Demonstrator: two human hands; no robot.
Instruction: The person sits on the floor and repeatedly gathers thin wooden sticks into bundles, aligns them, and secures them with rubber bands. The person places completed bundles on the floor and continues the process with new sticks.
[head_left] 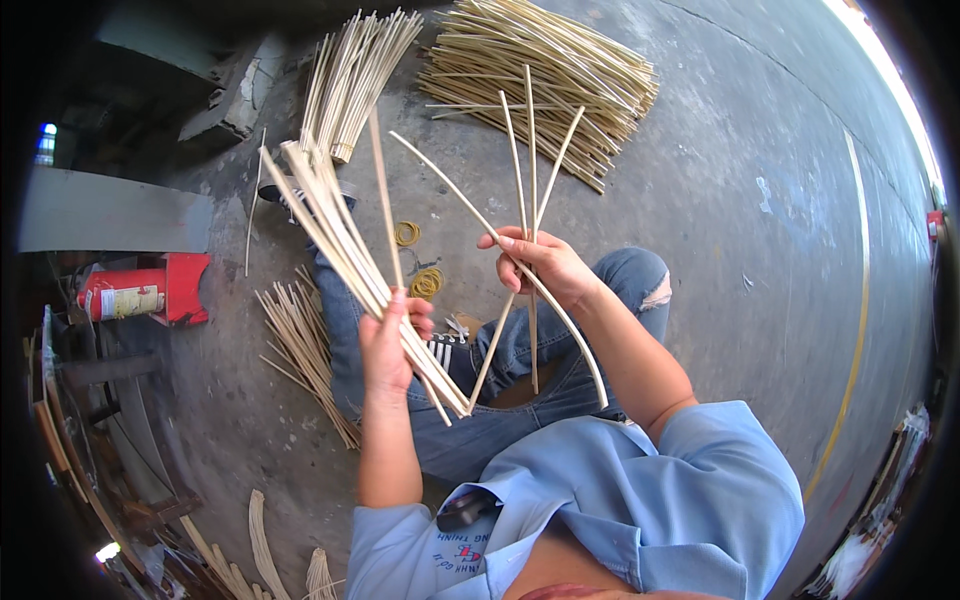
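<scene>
My left hand is closed round a thick bundle of pale wooden sticks, which slants up and away to the left. One stick in that hand stands apart from the rest, nearly upright. To the right, my right hand pinches several loose sticks that cross and fan out above and below the fingers. One of these is bent, curving down toward my knee. Both hands are raised over my lap, and the lower ends of the two groups come close together.
A large pile of sticks lies on the concrete floor ahead, beside an upright-looking bundle. Another stick pile is left of my leg. Yellow bands lie between my feet. A red fire extinguisher sits at far left.
</scene>
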